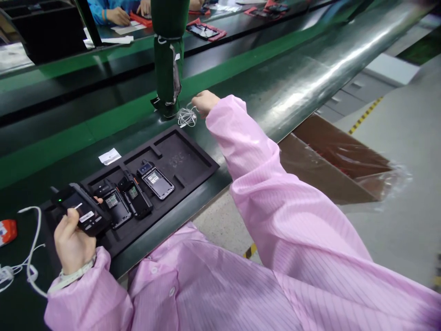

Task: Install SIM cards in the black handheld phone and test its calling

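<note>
My left hand (70, 241) is closed around a black handheld device (81, 209) with a lit green dot, held over the left end of a black foam tray (188, 158). Three more open-backed black devices (136, 193) lie in the tray's slots. My right hand (205, 102), at the end of a pink sleeve, reaches far forward with fingers curled on a coil of thin white cable (187, 117) lying on the bench beside a green wrapped post (167, 59).
A white paper slip (110, 156) lies behind the tray. White cables (29, 257) and an orange-white object (7, 231) sit at the far left. Another person's hands (119, 16) work across the green conveyor (86, 124). A brown carton (330, 156) stands on the floor right.
</note>
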Demonstrator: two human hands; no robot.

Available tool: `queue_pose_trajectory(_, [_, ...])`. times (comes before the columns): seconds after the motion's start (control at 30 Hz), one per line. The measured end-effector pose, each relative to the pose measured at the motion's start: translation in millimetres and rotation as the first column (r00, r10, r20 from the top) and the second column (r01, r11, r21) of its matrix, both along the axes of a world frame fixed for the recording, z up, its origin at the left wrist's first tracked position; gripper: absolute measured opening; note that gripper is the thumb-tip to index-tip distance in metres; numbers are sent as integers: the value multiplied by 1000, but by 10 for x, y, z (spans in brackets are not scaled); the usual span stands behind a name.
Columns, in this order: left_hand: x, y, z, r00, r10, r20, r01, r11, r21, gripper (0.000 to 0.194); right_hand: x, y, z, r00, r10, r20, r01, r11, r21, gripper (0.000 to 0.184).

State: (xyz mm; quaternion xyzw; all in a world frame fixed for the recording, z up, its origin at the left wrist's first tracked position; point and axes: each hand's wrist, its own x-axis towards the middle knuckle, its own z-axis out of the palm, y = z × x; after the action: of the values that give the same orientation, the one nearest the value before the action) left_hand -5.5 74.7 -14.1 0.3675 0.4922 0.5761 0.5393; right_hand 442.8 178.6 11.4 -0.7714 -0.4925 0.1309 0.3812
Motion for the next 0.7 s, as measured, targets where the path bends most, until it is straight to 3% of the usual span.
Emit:
queue_pose_trajectory(0.07, [11,-6,6,1000,8,10,-8,1000,1,33,-214,-186,110,992,-100,73,104,993,-53,18])
queue_pose_trajectory(0.13, [15,-14,3,1000,11,22,-11,1000,4,36,-547,-373,204,983,-114,142,115,993,2,29])
queue_pose_trajectory(0.17, [15,-19,-3,1000,8,29,-8,1000,6,38,-759,-459,234,985,-58,164,46,996,75,31])
queue_pose_trajectory(0.23, [12,-30,-25,999,-8,40,8,1000,8,42,-1249,-605,244,973,209,100,-225,956,186,29])
queue_pose_trajectory(0.27, [10,-35,-40,999,-15,41,15,1000,11,44,-1509,-664,221,928,370,43,-370,904,215,28])
queue_pose_trajectory(0.33, [5,-43,-75,999,-18,45,17,1000,19,42,-2007,-744,132,761,637,-120,-615,768,180,28])
queue_pose_trajectory(0.4, [0,-48,-111,999,6,47,-8,1000,30,39,-2413,-770,11,601,754,-266,-756,644,118,36])
queue_pose_trajectory(0.47, [-5,-53,-141,998,38,54,-40,998,38,37,-2683,-751,-109,502,783,-367,-822,564,79,43])
queue_pose_trajectory(0.57, [-6,-66,-165,998,17,60,-19,999,45,35,-2849,-697,-253,377,779,-501,-875,477,82,43])
queue_pose_trajectory(0.63, [3,-79,-167,999,-3,53,0,998,56,33,-2863,-688,-325,300,742,-599,-887,449,112,43])
queue_pose_trajectory(0.7, [16,-93,-165,999,5,44,-8,997,72,31,-2854,-708,-378,248,694,-676,-876,458,149,47])
